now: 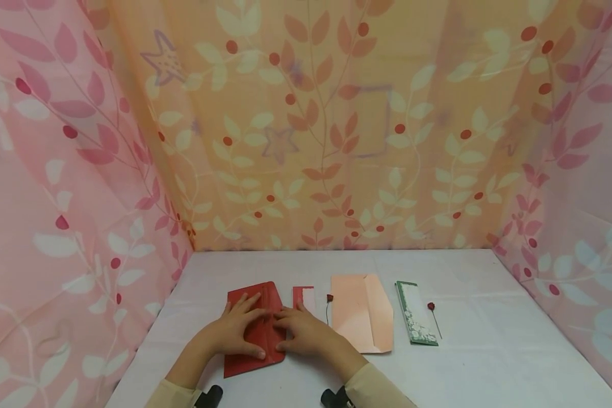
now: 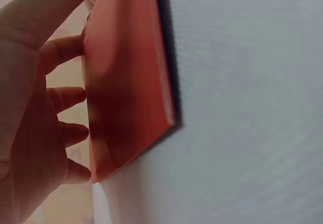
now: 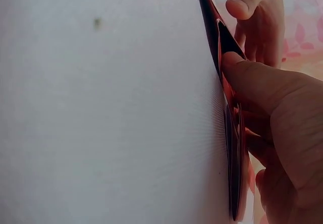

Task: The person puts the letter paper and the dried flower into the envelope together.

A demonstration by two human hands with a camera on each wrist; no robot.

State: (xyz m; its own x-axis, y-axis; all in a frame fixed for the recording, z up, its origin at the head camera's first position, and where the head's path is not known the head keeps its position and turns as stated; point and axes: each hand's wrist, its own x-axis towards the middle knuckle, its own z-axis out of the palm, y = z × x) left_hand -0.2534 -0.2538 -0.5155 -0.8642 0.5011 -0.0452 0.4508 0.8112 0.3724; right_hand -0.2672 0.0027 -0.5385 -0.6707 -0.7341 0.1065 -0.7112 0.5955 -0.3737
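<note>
I note both hands flat, fingers extended: left hand (image 1: 232, 331) and right hand (image 1: 306, 334) press the folded dark red paper envelope (image 1: 252, 328) onto the white table (image 1: 489, 351). Risk: uneven pressure may skew the crease or slide it.

Soft even light; wrist views blurry

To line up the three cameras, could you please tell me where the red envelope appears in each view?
Head: the red envelope lies low and left of centre on the white table, under both hands.
Left wrist: it runs down the upper middle, with the left hand on it.
Right wrist: seen edge-on at right, under the right hand.
Shared landmark: the white table.
</note>
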